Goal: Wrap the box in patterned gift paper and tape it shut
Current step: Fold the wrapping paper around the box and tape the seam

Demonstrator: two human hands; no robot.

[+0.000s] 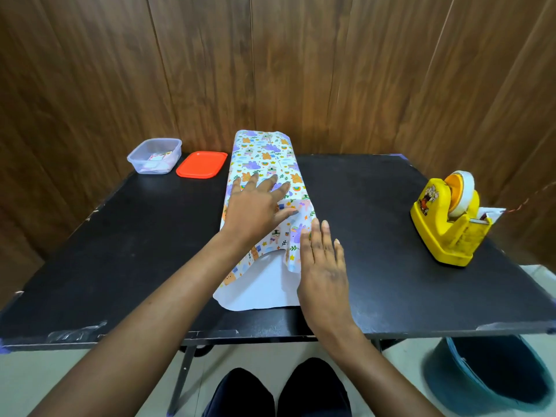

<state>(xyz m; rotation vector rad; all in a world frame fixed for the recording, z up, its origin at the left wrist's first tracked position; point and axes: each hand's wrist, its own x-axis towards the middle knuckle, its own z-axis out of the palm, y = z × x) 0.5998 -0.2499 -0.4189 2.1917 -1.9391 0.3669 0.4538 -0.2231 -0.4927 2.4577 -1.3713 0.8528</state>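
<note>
Black tabletop [120, 251] seen from above. At centre, running from 12 to 6 o'clock, lies the patterned paper [264, 158], folded over the box, which is hidden beneath it. The paper's 6 o'clock end is unclosed and shows its white underside flat on the tabletop. The left hand [255, 206] rests flat on top of the wrapped bundle, grip open with fingers spread. The right hand [323, 266], grip likewise open with fingers straight, lies against the paper's right edge near the open end. At 10 o'clock stands a clear tub [176, 156] holding a few small pale items too indistinct to identify; its red lid [201, 164] lies just beside it, toward the paper. At 3 o'clock a yellow dispenser [448, 233] carries a roll of tape [463, 191]. On the floor at 5 o'clock is a blue bucket [445, 383], its contents indiscernible.
</note>
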